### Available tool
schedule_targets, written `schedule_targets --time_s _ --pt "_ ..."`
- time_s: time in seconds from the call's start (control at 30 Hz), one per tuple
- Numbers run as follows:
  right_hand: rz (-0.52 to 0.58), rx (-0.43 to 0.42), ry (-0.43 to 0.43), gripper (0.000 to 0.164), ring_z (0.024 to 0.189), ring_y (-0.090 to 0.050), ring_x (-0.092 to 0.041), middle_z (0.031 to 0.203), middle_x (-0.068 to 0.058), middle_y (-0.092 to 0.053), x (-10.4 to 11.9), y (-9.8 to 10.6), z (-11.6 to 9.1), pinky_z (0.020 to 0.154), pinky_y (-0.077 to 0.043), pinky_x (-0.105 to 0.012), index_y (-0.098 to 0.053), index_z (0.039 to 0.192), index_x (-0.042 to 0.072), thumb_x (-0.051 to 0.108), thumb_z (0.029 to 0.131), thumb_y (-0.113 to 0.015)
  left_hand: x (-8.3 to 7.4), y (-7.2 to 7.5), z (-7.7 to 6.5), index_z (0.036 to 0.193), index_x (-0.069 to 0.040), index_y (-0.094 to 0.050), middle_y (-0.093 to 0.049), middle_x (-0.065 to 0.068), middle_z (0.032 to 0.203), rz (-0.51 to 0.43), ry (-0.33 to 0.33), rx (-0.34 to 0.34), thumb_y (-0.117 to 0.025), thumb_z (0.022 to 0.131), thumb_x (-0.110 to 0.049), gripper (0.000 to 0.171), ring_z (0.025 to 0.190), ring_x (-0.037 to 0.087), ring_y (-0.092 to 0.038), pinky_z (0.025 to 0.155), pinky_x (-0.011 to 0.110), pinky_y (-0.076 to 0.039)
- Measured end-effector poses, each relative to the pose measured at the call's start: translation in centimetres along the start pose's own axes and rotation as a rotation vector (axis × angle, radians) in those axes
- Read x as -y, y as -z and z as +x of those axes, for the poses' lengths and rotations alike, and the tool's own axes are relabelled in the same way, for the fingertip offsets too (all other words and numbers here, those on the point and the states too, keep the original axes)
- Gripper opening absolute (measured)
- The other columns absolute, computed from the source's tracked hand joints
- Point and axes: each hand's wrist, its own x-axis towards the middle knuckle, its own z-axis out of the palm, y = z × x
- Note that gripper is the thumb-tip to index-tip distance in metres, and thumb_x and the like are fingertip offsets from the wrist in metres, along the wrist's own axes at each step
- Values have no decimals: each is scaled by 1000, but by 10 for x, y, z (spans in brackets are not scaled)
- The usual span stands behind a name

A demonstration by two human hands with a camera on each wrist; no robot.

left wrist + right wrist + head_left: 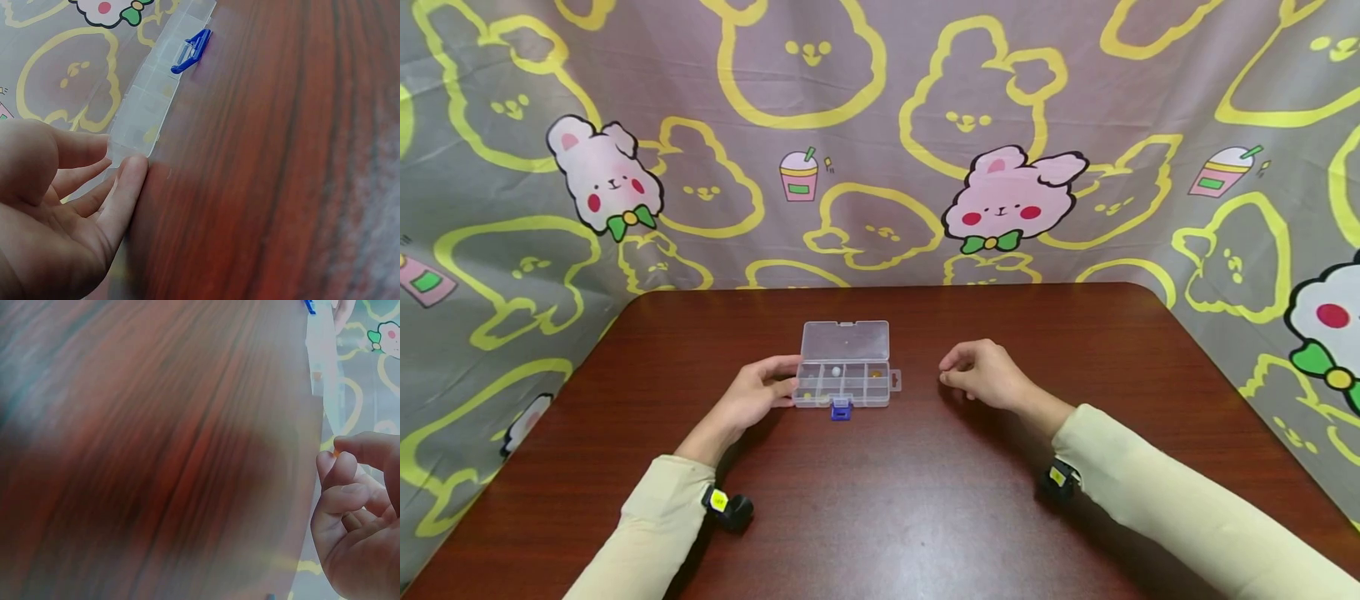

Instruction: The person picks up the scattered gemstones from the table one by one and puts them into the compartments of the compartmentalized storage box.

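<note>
A clear plastic compartment box [857, 403] lies on the table, its lid [846, 342] raised at the back. My left hand [754, 393] grips the box's left end between thumb and fingers, also seen close up in the left wrist view. Inside are small bead-like pieces: a whitish one [837, 372], an orange-brown one [876, 374] and a yellow one [807, 396]. To the right, apart from the box, my right hand [988, 375] pinches a tiny orange piece [336, 453] between thumb and fingertips; most of it is hidden, so its kind is unclear.
A blue latch [840, 412] hangs at the box's front, and a hanging tab [896, 380] sticks out on its right side. Beneath is a dark red-brown wooden table [880, 500]. A patterned cloth [880, 150] hangs behind the table's far edge.
</note>
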Motion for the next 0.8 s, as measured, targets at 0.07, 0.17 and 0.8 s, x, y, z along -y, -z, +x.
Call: schedule_targets --time_s 0.07,0.17,0.8 --pt "1 0 10 6 52 -57 -16 77 -9 -70 2 -2 1 49 -49 -27 -72 94 3 4 88 -73 0 0 0 143 5 -50 -54 28 137 1 1 -1 -57 100 0 44 104 29 -64 82 35 -58" --pt "8 3 26 6 51 -57 -16 77 -10 -70 5 -4 2 48 -48 -27 -72 94 1 3 88 -72 -1 0 -1 143 5 -50 -54 28 137 2 3 -2 -57 100 0 44 104 29 -64 83 36 -58" --pt "25 11 28 6 53 -59 -16 77 -6 -70 20 -20 8 51 -50 -28 -72 94 2 4 88 -73 1 -1 1 142 5 -51 -55 28 136 3 5 -4 -57 100 0 43 103 28 -65 82 34 -58"
